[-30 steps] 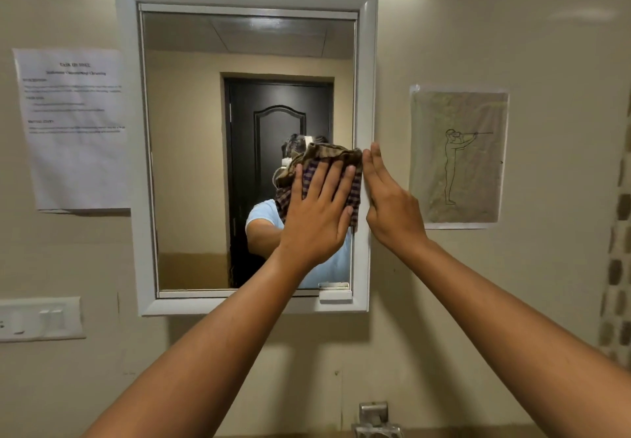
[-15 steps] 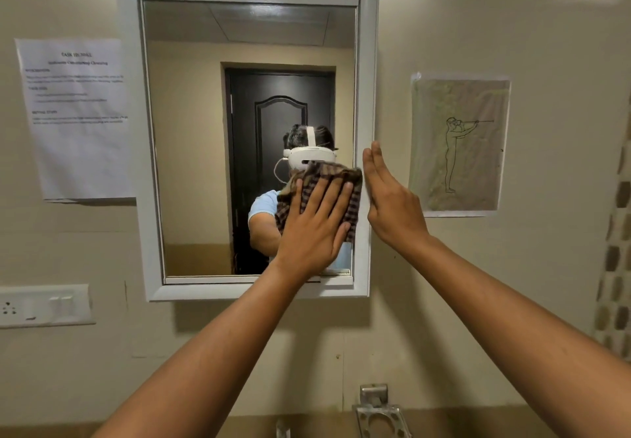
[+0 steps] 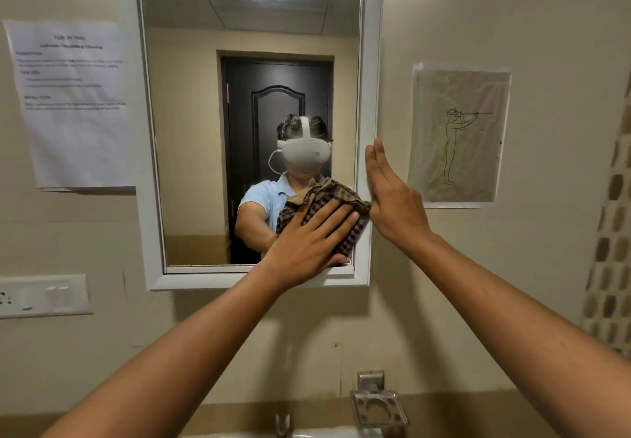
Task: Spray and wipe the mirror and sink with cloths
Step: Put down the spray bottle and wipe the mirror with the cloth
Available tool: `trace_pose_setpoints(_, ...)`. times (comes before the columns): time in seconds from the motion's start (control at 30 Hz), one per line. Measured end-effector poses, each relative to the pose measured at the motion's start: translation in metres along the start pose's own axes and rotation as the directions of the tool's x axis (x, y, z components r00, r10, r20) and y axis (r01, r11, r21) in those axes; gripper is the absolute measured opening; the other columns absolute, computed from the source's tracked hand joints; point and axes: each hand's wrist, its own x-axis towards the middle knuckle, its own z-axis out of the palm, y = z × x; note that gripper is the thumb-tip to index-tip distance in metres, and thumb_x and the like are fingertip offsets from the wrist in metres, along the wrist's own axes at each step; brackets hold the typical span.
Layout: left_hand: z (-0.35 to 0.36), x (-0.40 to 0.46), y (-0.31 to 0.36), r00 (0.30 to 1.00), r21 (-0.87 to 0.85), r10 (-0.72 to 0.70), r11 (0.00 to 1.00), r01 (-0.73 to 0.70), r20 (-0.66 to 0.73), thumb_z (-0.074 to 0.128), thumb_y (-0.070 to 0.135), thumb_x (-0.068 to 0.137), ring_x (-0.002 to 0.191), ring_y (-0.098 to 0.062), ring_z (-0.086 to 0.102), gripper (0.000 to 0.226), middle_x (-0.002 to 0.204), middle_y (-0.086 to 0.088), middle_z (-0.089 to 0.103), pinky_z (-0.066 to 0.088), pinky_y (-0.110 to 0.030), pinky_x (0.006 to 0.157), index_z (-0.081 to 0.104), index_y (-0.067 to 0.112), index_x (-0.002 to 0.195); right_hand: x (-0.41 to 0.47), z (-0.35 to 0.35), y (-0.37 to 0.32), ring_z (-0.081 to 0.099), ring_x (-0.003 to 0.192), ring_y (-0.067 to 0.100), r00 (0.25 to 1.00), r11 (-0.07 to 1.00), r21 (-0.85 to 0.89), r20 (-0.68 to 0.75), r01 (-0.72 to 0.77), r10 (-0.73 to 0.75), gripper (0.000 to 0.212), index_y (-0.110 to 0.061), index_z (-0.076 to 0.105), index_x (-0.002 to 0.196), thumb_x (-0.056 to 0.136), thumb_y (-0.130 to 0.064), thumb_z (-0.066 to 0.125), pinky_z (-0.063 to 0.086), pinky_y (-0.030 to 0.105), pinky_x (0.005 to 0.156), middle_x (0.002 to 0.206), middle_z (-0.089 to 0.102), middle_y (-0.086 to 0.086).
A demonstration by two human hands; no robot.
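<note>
A white-framed mirror [image 3: 191, 130] hangs on the wall ahead. My left hand [image 3: 307, 239] lies flat, fingers spread, and presses a brown checked cloth [image 3: 327, 198] against the glass in the mirror's lower right corner. My right hand [image 3: 392, 195] is held flat with straight fingers against the right side of the mirror frame [image 3: 372, 61], beside the cloth. Only a sliver of the white sink [image 3: 327, 433] shows at the bottom edge, with the tap [image 3: 282, 424] above it.
A metal soap holder [image 3: 379, 403] is fixed to the wall below the mirror. A printed sheet [image 3: 71, 102] hangs left of the mirror, a drawing [image 3: 459, 133] to its right. A switch plate [image 3: 41, 296] sits low on the left wall.
My left hand has slid the cloth down the glass from mid-height to the mirror's lower right corner. The right hand stays on the frame. The view has tilted downward.
</note>
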Motion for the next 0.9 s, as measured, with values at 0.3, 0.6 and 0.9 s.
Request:
trace_pose_setpoints(0.3, 0.005, 0.005, 0.025, 0.988, -0.024, -0.154, 0.988, 0.153, -0.015, 0.041, 0.058, 0.095, 0.148, -0.025, 0.023, 0.075, 0.157, -0.007, 0.032, 0.020, -0.053, 0.114, 0.026, 0.015, 0.154, -0.004, 0.000, -0.001, 0.047, 0.057, 0.017, 1.000, 1.000, -0.019, 0.008, 0.002, -0.002, 0.094, -0.022, 0.000, 0.156, 0.080, 0.007, 0.046, 0.048, 0.035, 0.050, 0.163, -0.006, -0.008)
trace_pose_setpoints(0.6, 0.010, 0.006, 0.040, 0.950, -0.091, -0.308, 0.949, 0.302, -0.051, 0.040, 0.053, 0.098, 0.147, -0.026, 0.025, 0.071, 0.157, -0.007, 0.033, 0.007, -0.053, 0.119, 0.023, 0.014, 0.154, -0.003, 0.006, 0.000, 0.041, 0.050, 0.013, 1.000, 1.000, -0.013, -0.018, 0.005, -0.005, 0.090, -0.021, -0.002, 0.156, 0.084, 0.005, 0.047, 0.044, 0.031, 0.046, 0.163, -0.006, -0.007)
trace_pose_setpoints(0.9, 0.007, -0.013, 0.030, 0.974, -0.154, -0.226, 0.963, 0.220, -0.026, 0.037, 0.039, 0.101, 0.151, -0.021, 0.014, 0.061, 0.161, -0.003, 0.024, 0.018, -0.048, 0.114, 0.019, 0.019, 0.156, -0.008, 0.013, -0.007, 0.037, 0.049, 0.014, 0.998, 0.999, 0.035, -0.055, -0.006, 0.008, 0.090, -0.022, 0.000, 0.156, 0.082, 0.007, 0.043, 0.027, 0.021, 0.044, 0.163, -0.006, -0.007)
